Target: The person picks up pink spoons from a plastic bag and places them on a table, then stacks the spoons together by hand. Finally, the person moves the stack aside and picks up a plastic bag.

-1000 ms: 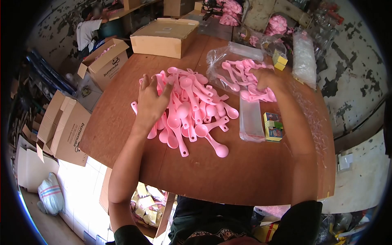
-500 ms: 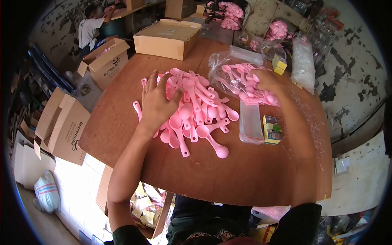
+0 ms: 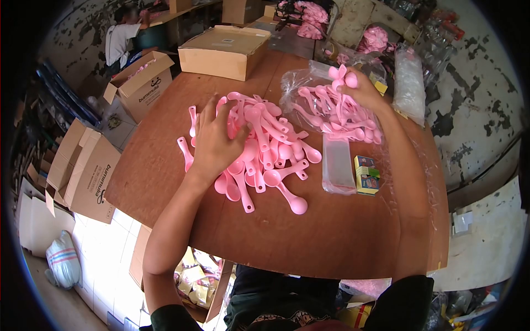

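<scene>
A heap of pink plastic measuring spoons (image 3: 256, 140) lies across the middle of the brown table. My left hand (image 3: 217, 138) rests against the heap's left side, fingers curved and spread apart. Over at the right, my right hand (image 3: 364, 92) grips a few pink spoons (image 3: 341, 78) by their upper part, bowls upward. Beneath it, more pink spoons (image 3: 320, 102) lie on and partly in a clear plastic bag (image 3: 292, 85). Below that bag, a stack of flat clear bags (image 3: 338, 165) lies beside a small yellow-and-blue box (image 3: 366, 175).
A closed cardboard box (image 3: 223, 52) stands at the table's far edge. Open cartons (image 3: 141, 88) sit on the floor to the left, near a seated person (image 3: 121, 41). A roll of clear plastic (image 3: 409, 85) stands at the back right. Under the near edge is a box of packets (image 3: 199, 278).
My right hand has lifted up and away from the smaller spoon group, with a few spoons now in its grasp. My left hand has barely shifted, still at the heap.
</scene>
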Available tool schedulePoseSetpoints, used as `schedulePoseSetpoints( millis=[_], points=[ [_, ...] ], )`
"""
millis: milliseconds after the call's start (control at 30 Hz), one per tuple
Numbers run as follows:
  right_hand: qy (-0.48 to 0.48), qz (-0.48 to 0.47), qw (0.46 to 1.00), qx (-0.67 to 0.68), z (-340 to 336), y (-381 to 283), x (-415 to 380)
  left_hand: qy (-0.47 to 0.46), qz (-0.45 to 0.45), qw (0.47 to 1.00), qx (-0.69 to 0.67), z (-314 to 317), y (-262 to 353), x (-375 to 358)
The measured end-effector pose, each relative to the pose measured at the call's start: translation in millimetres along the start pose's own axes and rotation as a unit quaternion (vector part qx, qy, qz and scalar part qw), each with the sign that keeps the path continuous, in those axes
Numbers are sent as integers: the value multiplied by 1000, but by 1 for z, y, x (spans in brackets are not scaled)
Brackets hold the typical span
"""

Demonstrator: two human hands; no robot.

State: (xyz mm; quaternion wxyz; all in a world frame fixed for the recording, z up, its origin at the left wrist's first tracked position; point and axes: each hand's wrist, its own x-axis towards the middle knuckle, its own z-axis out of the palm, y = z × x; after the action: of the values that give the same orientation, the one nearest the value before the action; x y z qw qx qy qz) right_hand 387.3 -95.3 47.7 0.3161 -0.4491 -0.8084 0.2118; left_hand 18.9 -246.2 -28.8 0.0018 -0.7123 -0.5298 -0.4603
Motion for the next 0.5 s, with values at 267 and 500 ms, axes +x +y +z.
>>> schedulePoseSetpoints(
  millis=[267, 500],
  points=[
    [59, -53, 996, -46, 4, 19, 8, -9, 22, 1000, -10, -2, 3, 1],
    [-1, 17, 975, -224, 10, -6, -6, -19, 21, 999, -26, -2, 9, -2]
  ],
)
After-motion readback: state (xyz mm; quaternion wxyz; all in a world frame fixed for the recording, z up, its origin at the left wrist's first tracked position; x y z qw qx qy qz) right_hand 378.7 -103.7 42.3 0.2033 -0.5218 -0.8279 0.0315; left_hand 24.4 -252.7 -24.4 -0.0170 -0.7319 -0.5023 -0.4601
